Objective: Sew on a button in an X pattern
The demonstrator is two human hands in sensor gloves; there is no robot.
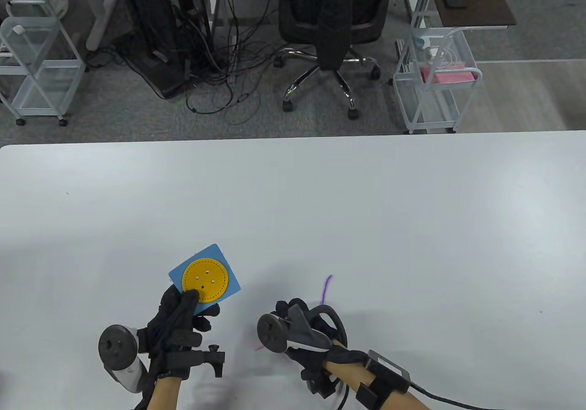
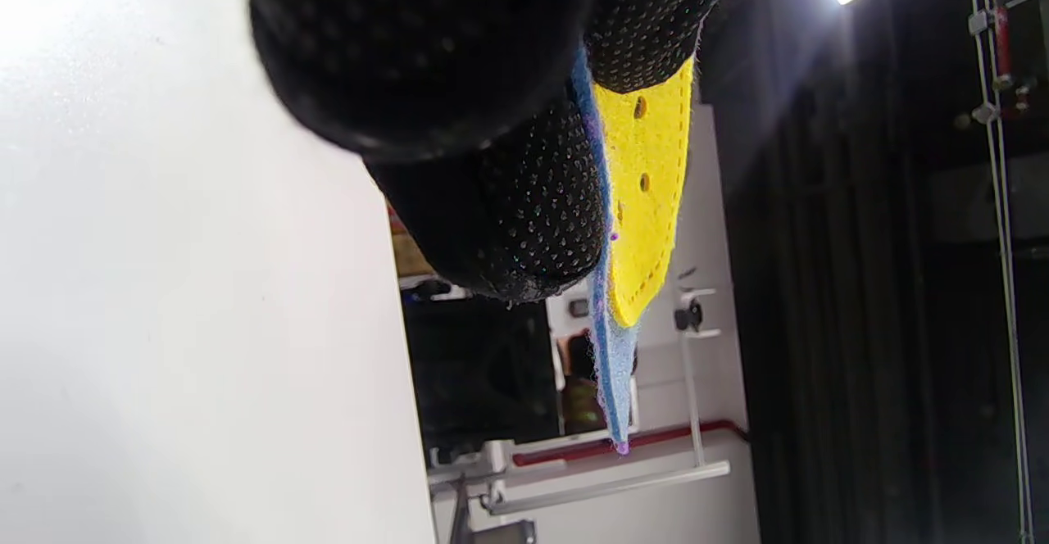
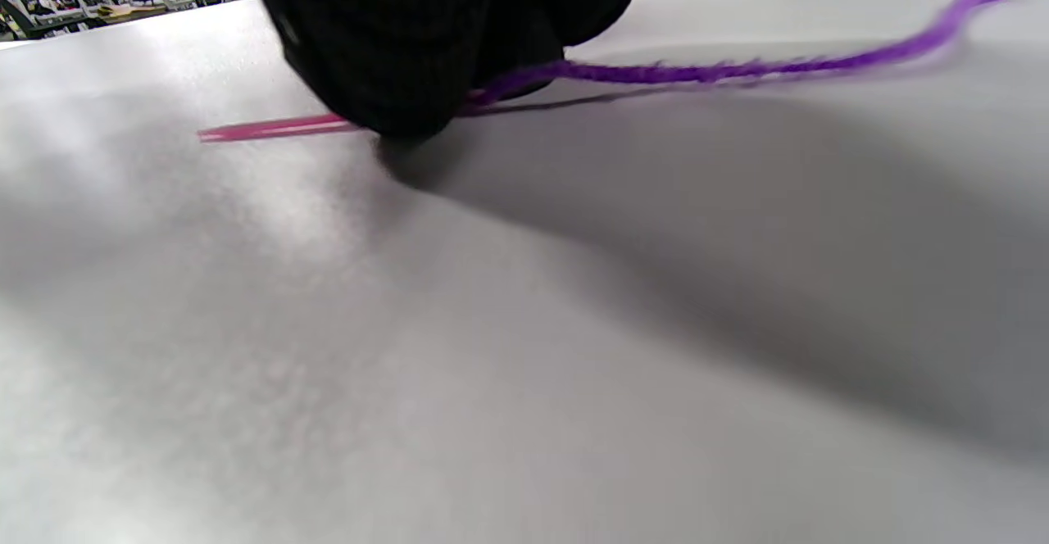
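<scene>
A blue felt square (image 1: 226, 281) carries a yellow felt button (image 1: 206, 279) with several holes. My left hand (image 1: 197, 304) holds it up off the table by its near corner, thumb on the button's edge. The left wrist view shows the felt (image 2: 610, 364) and button (image 2: 647, 200) edge-on, pinched between thumb and fingers (image 2: 508, 216). My right hand (image 1: 293, 318) is down on the table, its fingertips (image 3: 426, 44) closed over a pink needle (image 3: 262, 129). Purple yarn (image 3: 737, 69) trails from the needle away from me (image 1: 326, 287). The tracker hides the right fingers in the table view.
The white table (image 1: 366, 208) stretches wide around both hands. Beyond its far edge stand an office chair (image 1: 334, 25), a wire cart (image 1: 435, 84) on the right and another (image 1: 36, 62) on the left.
</scene>
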